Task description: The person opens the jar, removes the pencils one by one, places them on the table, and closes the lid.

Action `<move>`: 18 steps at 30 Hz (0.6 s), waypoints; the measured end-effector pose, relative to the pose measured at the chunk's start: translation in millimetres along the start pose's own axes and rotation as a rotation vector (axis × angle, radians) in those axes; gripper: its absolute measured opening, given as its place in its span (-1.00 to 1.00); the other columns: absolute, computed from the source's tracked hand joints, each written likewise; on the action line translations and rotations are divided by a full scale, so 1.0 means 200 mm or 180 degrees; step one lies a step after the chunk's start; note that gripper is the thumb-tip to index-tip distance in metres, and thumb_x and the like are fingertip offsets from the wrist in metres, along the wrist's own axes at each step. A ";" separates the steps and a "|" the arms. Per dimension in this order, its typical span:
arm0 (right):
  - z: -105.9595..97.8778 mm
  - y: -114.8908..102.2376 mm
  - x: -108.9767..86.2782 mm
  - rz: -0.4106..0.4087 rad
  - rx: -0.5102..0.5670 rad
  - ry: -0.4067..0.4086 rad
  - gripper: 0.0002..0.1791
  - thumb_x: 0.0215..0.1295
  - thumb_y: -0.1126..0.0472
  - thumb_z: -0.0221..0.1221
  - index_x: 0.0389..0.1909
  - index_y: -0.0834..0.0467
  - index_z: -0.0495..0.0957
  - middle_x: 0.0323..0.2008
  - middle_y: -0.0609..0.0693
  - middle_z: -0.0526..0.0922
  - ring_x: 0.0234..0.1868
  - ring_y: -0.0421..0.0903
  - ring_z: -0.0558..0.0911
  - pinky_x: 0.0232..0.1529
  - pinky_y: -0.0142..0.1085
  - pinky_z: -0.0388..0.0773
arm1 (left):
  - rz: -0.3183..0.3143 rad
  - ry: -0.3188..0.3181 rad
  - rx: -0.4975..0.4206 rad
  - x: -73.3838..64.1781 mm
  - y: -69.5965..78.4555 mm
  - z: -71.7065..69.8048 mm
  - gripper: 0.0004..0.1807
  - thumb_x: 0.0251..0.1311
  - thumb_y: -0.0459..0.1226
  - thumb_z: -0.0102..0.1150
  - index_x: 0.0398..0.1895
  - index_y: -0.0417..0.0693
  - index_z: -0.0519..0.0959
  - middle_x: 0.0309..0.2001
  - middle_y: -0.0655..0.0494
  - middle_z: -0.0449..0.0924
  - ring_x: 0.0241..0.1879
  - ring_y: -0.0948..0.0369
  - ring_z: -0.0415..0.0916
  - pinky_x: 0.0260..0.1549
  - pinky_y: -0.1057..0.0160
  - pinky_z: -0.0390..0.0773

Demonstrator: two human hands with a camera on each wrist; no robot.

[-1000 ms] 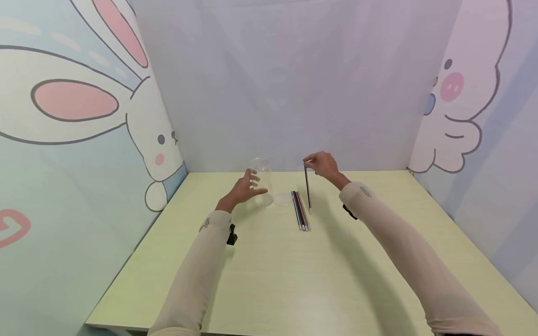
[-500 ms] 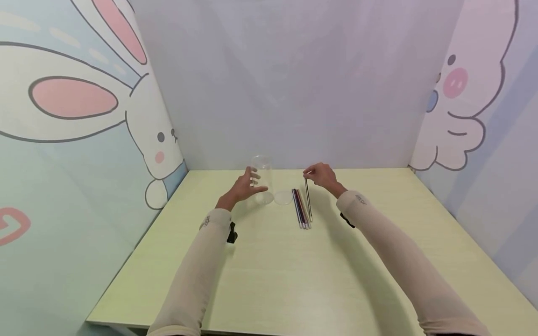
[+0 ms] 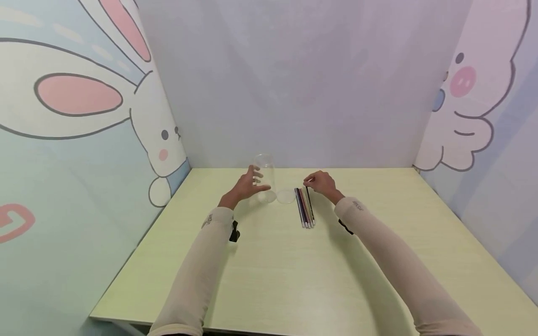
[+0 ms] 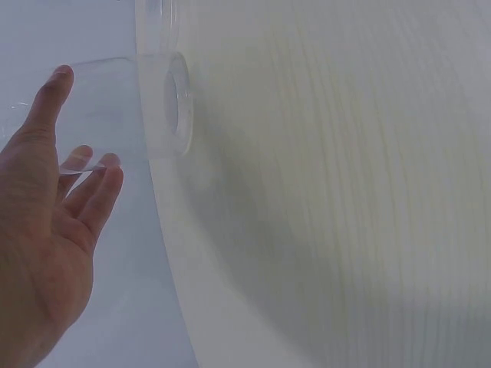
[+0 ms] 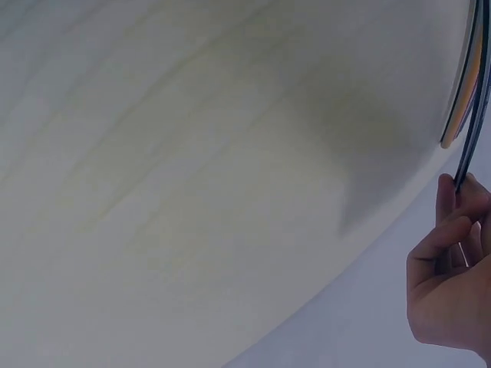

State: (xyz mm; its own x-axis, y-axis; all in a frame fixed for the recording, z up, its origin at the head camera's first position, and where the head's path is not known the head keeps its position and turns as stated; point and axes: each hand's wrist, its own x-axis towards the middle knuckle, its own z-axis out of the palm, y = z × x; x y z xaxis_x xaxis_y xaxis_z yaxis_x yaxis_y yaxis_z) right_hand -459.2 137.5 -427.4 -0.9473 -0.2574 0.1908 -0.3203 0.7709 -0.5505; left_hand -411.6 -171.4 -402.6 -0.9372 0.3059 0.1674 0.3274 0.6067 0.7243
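Observation:
My left hand point(image 3: 245, 187) holds a tall clear plastic jar point(image 3: 269, 175) that stands upright near the back of the table. The left wrist view shows the thumb on one side of the jar point(image 4: 130, 107) and the fingers curled behind it. A round clear lid point(image 3: 286, 196) lies flat just right of the jar's base. Beside that lid, several pencils point(image 3: 301, 210) lie side by side in a row. My right hand point(image 3: 322, 183) pinches the far end of a dark pencil point(image 5: 476, 123), its other end low beside the row. The pinching fingertips also show in the right wrist view.
The pale wood-grain table point(image 3: 269, 275) reaches back to a plain grey cloth wall point(image 3: 294, 93). Printed cartoon walls stand at the left and right sides. Black wrist straps sit on both sleeves.
My right hand has lowered the dark pencil from a steep hanging position down beside the row of pencils. My left hand has stayed at the jar.

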 end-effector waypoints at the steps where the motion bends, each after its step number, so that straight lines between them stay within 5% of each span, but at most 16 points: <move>1: 0.01 0.00 0.00 0.0020 -0.0016 -0.0001 -0.74 0.27 0.06 0.25 -0.10 0.08 0.70 -0.24 0.01 0.74 -0.51 -0.17 0.66 -0.63 -0.34 0.46 | -0.0005 -0.0002 0.0004 0.00 0.00 0.00 -0.14 0.07 0.01 0.37 0.29 -0.02 0.07 0.27 -0.17 0.33 0.29 -0.08 0.29 0.21 0.00 0.37; 18: 0.09 -0.02 -0.03 0.0083 -0.0128 0.0015 -0.75 0.27 0.05 0.25 -0.12 0.07 0.71 -0.15 0.01 0.73 -0.23 -0.06 0.66 -0.44 -0.30 0.55 | -0.0065 0.0037 0.0058 0.00 0.01 0.01 -0.17 0.08 0.02 0.36 0.28 0.01 0.08 0.24 -0.09 0.37 0.28 -0.02 0.32 0.22 0.02 0.37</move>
State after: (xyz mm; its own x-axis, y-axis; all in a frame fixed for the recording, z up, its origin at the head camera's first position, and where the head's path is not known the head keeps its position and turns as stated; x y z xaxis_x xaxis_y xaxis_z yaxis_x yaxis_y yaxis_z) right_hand -451.9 125.9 -442.4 -0.9553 -0.2342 0.1807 -0.2949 0.8002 -0.5222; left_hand -410.1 -169.1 -402.3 -0.9450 0.2848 0.1606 0.3103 0.6260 0.7155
